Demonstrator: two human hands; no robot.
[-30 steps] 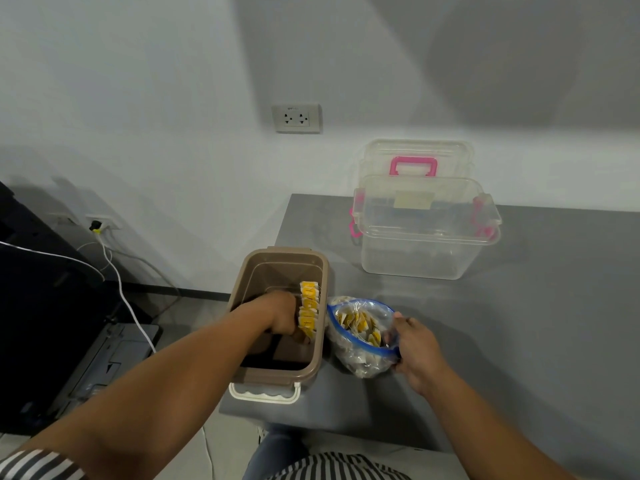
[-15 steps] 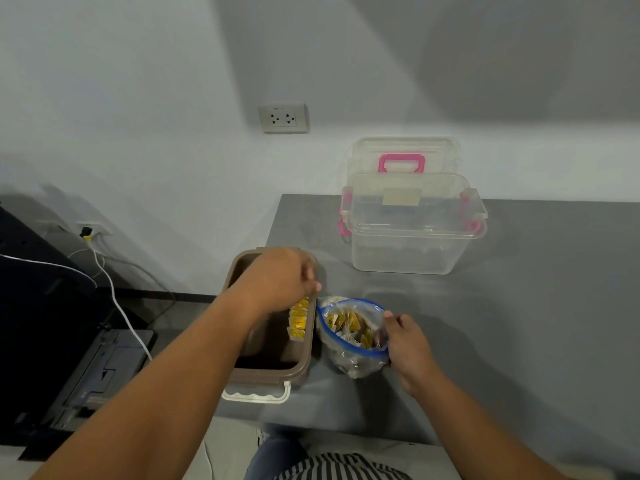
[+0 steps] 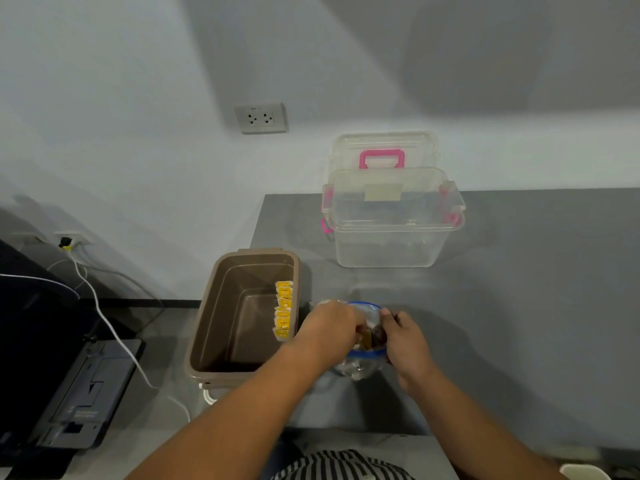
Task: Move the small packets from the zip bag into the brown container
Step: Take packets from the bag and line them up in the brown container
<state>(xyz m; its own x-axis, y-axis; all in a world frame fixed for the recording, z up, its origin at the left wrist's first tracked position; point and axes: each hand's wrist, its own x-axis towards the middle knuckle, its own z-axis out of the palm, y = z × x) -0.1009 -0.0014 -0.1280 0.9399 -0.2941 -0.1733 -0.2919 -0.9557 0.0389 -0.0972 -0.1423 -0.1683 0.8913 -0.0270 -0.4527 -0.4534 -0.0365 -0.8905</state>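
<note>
The brown container (image 3: pixel 221 320) stands open at the table's left front corner, with a row of yellow packets (image 3: pixel 284 309) lined up along its right inner wall. Right beside it sits the clear zip bag (image 3: pixel 370 315) with a blue rim. My left hand (image 3: pixel 329 329) reaches down into the bag's mouth, its fingertips hidden inside. My right hand (image 3: pixel 403 337) pinches the bag's right rim and holds it open. A few packets inside the bag show between the two hands.
A clear storage box (image 3: pixel 391 233) with pink latches stands at the back of the grey table (image 3: pixel 519 306), its lid (image 3: pixel 382 150) leaning on the wall behind. A printer (image 3: pixel 79 396) and a white cable (image 3: pixel 110 334) lie on the floor at left.
My left hand has left the brown container, crossed to the right and gone down into the zip bag. The right hand kept its hold on the bag's rim.
</note>
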